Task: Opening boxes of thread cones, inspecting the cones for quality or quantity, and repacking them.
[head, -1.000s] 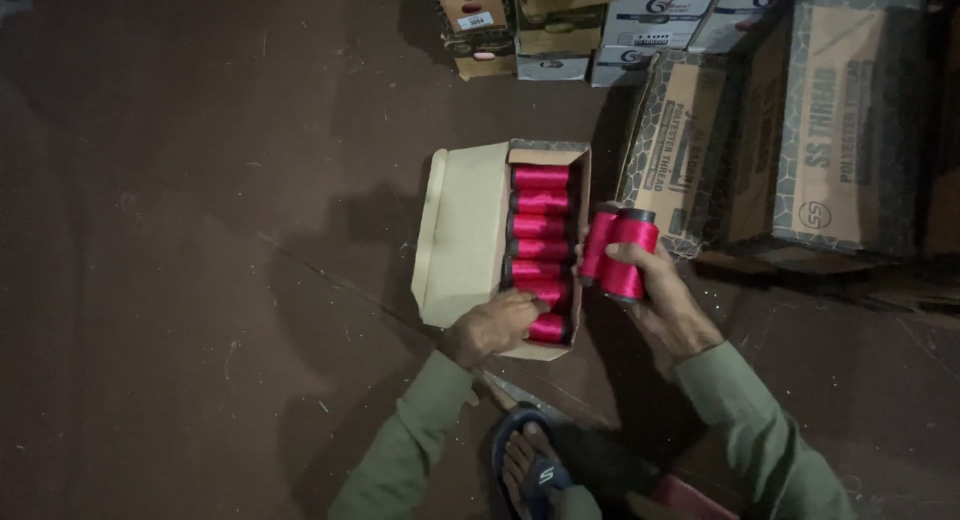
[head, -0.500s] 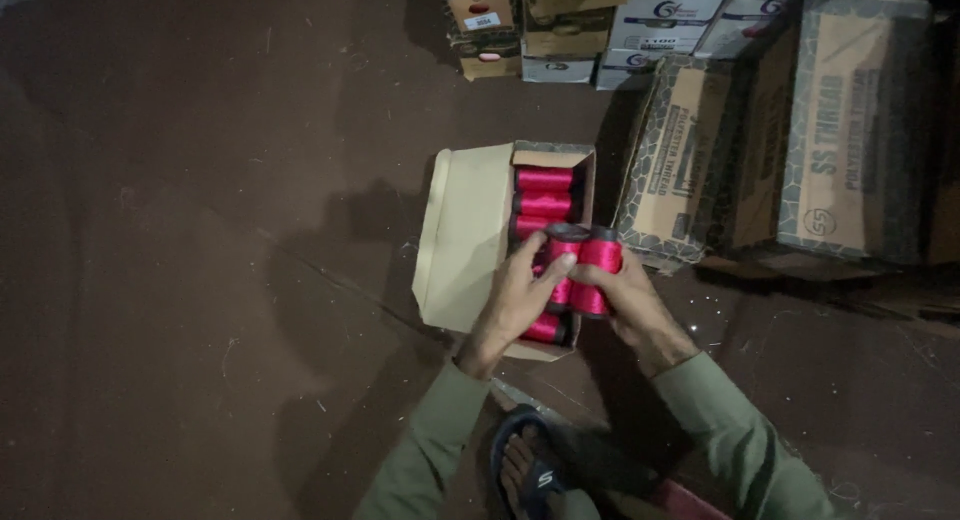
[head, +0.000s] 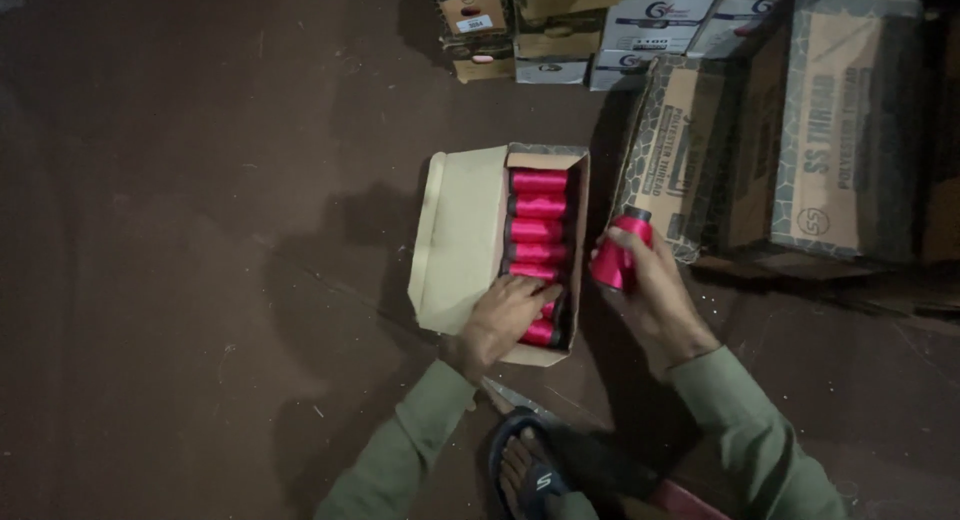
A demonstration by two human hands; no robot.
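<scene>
An open cardboard box [head: 462, 235] lies on the dark floor with its lid folded out to the left. A row of several pink thread spools [head: 538, 230] fills its right side. My left hand [head: 503, 318] rests on the spools at the near end of the row, fingers pressed onto one of them; whether it grips it is unclear. Just to the right of the box, my right hand [head: 648, 288] holds one pink spool [head: 617, 255] above the floor.
Large printed cartons [head: 780, 130] are stacked to the right and behind, close to my right hand. Smaller boxes [head: 545, 30] sit at the back. My foot in a sandal [head: 525, 475] is at the bottom. Dark bare floor spreads to the left.
Both hands held pink spools together over the box half a second ago. Now the left hand has dropped onto the row in the box and the right hand has moved right with one spool.
</scene>
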